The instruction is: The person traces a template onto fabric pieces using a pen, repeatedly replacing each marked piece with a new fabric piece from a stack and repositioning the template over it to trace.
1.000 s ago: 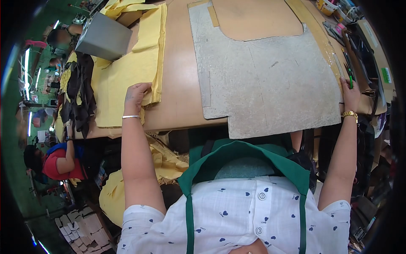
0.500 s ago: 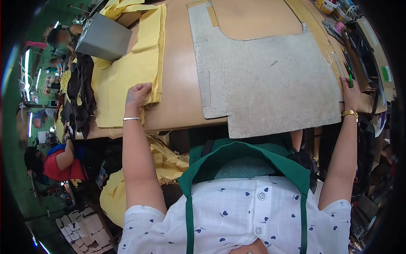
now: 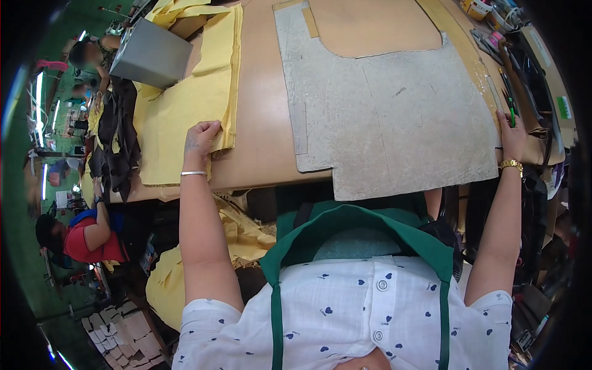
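Note:
My left hand (image 3: 202, 140), with a silver bangle at the wrist, lies at the front right part of a stack of yellow fabric (image 3: 176, 139). Its fingers are curled, thumb against forefinger, closed on the fabric near the stack's edge. A large grey board pattern (image 3: 407, 123) with cutouts and drawn lines lies flat between my hands, its near edge jutting past the table edge. My right hand (image 3: 512, 135), with a gold watch, rests beside the pattern's right edge, thumb and fingers apart. Close to those fingertips are a green pen (image 3: 510, 111) and a thin pale strip (image 3: 493, 92).
A grey metal block (image 3: 151, 52) sits on the yellow fabric. Dark cloth pieces (image 3: 117, 135) hang over the table's left side. Tools and tubs (image 3: 478, 9) line the right. Yellow fabric also lies below the table. Two people work at the left.
My hands and the grey pattern keep almost the same place. At the upper left, another person's arm has come down toward the dark cloth.

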Available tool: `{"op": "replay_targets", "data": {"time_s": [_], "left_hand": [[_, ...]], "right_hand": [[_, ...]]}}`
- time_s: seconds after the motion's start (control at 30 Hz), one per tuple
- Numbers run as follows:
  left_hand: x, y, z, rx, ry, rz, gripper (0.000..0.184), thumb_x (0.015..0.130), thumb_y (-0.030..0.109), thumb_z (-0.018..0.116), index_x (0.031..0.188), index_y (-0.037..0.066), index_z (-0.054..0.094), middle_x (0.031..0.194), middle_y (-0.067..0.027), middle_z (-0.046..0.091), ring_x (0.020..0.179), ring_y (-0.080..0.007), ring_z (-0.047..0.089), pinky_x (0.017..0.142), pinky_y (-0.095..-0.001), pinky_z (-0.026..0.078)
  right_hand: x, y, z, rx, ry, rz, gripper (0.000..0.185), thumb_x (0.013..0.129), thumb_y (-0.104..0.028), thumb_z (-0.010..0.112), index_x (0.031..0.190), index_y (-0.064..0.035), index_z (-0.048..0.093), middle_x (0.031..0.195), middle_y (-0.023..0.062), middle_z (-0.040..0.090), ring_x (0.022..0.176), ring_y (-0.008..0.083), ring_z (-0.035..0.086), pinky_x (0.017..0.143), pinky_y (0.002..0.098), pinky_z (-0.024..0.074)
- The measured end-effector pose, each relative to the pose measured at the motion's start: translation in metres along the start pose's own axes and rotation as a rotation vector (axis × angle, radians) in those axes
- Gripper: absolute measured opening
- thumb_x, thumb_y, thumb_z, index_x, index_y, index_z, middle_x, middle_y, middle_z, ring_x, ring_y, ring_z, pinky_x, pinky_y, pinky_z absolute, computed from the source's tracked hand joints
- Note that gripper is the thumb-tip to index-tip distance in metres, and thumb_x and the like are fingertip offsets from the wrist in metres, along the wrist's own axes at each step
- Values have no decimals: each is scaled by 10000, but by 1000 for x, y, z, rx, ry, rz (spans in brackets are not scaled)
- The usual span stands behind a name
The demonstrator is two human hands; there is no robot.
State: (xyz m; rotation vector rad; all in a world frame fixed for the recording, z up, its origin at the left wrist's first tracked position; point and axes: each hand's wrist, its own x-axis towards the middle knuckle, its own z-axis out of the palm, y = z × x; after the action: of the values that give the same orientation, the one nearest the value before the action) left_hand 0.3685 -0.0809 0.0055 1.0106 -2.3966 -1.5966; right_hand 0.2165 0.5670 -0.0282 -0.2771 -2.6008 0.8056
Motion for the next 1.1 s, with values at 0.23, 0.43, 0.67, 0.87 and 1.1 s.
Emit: {"op": "replay_targets", "data": {"time_s": [0.23,0.43,0.67,0.87,1.1], "left_hand": [[-4,4,8,64,71,108,292,739,283,634,692,-2,592,638,-20,564,536,-76,466,523,-213,395],[-5,32,18,612,147,166,480,650,449,668,599,-8,531,551,-67,517,521,-146,467,503,-265,407],[-7,32,15,717,-12,244,463,576,392,740,700,-3,533,607,-44,515,557,-119,475,529,-250,410],[-27,33,9,539,-55,235,375,590,261,742,747,-24,556,661,-62,559,596,-117,514,546,-237,428],[-29,23,4,330,-61,186,279,665,209,703,787,-5,573,703,-37,570,623,-98,514,575,-220,431]], "right_hand": [[1,2,1,7,-4,-2,426,701,-414,640,812,-5,597,683,77,586,624,141,530,602,261,418],[1,2,0,11,-10,0,419,703,-409,641,808,-5,597,667,62,576,616,130,522,595,256,415],[2,4,2,1,-8,7,417,707,-405,639,811,-3,598,669,65,573,620,136,522,599,259,416],[2,3,1,36,0,-20,419,708,-406,639,799,1,595,666,63,567,610,134,511,587,257,409],[1,1,0,20,-13,-12,436,704,-412,643,792,12,589,649,59,551,595,123,492,571,244,399]]}}
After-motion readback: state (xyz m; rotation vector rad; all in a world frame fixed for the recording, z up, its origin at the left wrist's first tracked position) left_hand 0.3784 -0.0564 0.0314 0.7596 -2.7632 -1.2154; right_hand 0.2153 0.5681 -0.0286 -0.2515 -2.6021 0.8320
